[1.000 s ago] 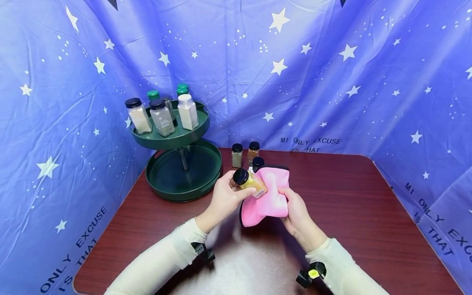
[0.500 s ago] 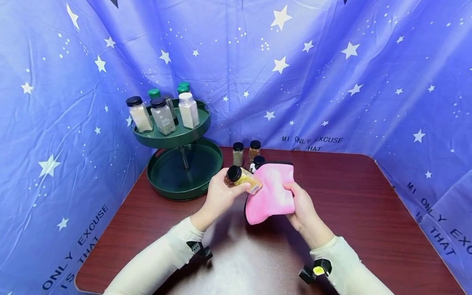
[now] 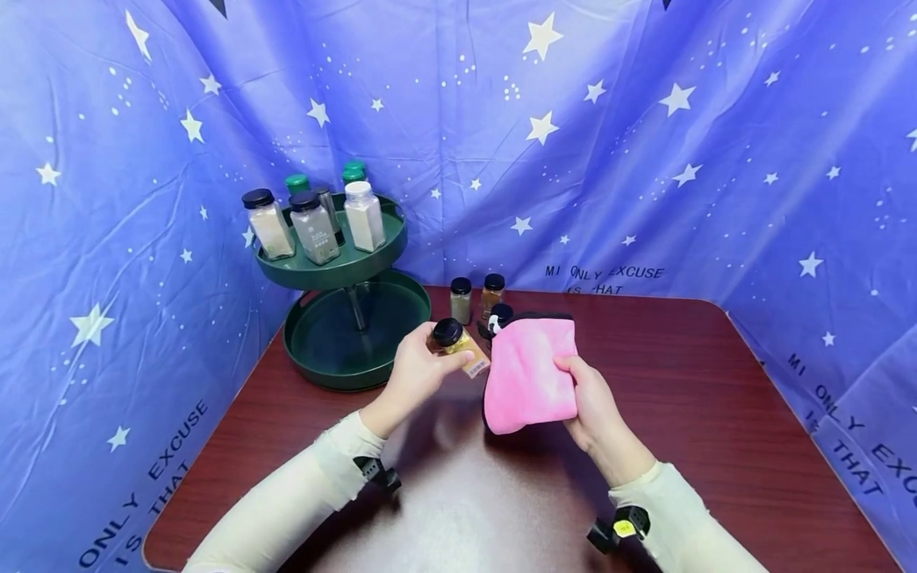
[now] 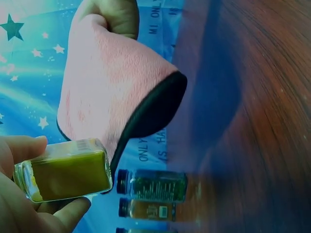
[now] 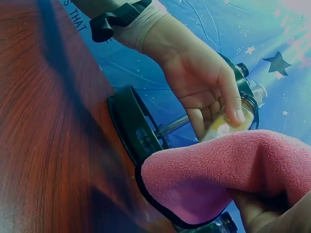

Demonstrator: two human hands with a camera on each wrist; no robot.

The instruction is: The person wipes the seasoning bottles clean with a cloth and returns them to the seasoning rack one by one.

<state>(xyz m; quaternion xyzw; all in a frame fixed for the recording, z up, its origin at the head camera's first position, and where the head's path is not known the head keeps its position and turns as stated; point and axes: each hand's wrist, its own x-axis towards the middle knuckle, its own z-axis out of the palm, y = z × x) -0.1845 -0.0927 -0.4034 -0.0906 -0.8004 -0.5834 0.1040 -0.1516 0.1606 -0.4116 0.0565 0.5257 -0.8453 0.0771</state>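
My left hand (image 3: 415, 374) grips a small square glass spice jar (image 3: 466, 353) with a black lid and yellow contents, tilted above the table. In the left wrist view, thumb and fingers lie on either side of this jar (image 4: 73, 170). My right hand (image 3: 598, 410) pinches a pink cloth (image 3: 533, 374) with black edging by its right side, and the cloth hangs just right of the jar. From the right wrist view, the fuzzy cloth (image 5: 218, 160) covers part of the jar's lower end. Whether cloth and jar touch, I cannot tell.
A two-tier dark green turntable rack (image 3: 358, 374) stands at the left, several jars on its upper tier, including a white-lidded one (image 3: 365, 219). Behind the cloth stand a green-filled jar (image 3: 461, 302), an orange-brown one (image 3: 493, 293) and a partly hidden one (image 3: 501, 313).
The left hand has drawn the yellow jar leftward, away from the cloth's front. The right hand has shifted slightly right with the cloth, which now hangs flatter.
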